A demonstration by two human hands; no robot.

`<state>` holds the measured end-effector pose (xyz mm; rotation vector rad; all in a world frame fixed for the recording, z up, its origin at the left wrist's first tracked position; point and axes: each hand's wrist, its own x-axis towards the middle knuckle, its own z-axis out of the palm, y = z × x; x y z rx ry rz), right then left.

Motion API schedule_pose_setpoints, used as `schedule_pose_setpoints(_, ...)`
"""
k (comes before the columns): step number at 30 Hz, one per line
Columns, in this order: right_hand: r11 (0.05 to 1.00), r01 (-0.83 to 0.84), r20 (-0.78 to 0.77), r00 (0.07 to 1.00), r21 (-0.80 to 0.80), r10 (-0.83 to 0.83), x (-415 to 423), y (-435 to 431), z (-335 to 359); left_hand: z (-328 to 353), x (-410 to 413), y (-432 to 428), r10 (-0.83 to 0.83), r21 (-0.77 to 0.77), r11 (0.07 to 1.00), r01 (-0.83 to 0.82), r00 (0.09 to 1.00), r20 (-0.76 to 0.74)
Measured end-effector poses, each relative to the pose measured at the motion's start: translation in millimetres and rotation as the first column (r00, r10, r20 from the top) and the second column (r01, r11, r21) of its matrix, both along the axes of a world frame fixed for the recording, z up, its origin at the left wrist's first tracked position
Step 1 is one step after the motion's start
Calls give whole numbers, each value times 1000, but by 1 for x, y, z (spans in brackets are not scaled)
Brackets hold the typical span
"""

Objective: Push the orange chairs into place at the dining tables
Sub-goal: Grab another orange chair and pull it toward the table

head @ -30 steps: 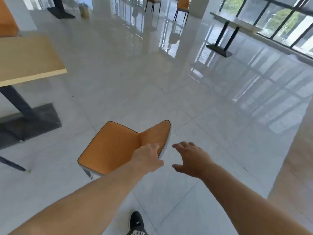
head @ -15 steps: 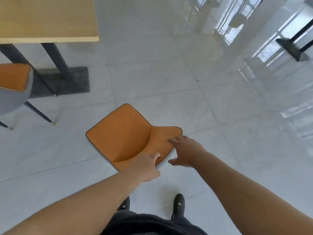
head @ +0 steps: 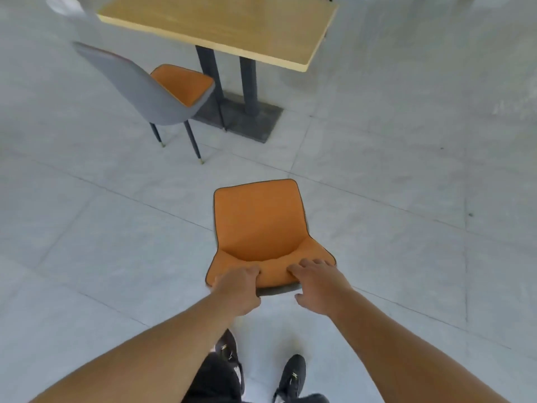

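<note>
Left hand (head: 238,289): closed over the top edge of the chair back.
Right hand (head: 318,282): fingers curled over the same edge, holding it.
Chair (head: 258,225): on open floor (head: 406,228), well apart from the table (head: 232,21).
Second chair (head: 162,88): its seat reaches under the table edge.

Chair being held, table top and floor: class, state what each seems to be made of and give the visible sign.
Held chair: orange padded covering, probably faux leather; smooth, matte, dark piped edge, dents under the fingers. Table top: pale wood or wood-look laminate; faint grain, flat light edge. Floor: large polished stone-look tiles, perhaps marble or ceramic; thin joints, grey veining.
</note>
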<state>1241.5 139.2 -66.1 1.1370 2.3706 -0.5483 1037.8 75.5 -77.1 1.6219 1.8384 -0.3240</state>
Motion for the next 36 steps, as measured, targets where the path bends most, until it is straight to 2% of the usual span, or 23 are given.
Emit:
schedule_pose_setpoints(8,998,-64,86,994,29,62,-10,16,-31,-14,-6,-4,-12,61,998,16,998,-63)
schedule_pose_setpoints(18,994,-102,54,994,48,100,-27,34,-37,-13,-25,13,-28,3,1000,28,993,-113)
schedule_pose_setpoints(28,997,-61,66,996,37,59,-106,81,-28,-1,-106,71,-72,2,997,73,992,-106)
schedule_pose_setpoints(36,999,-31,89,996,38,27,-166,133,-26,-7,-165,128,-92,73,992,102,986,-137)
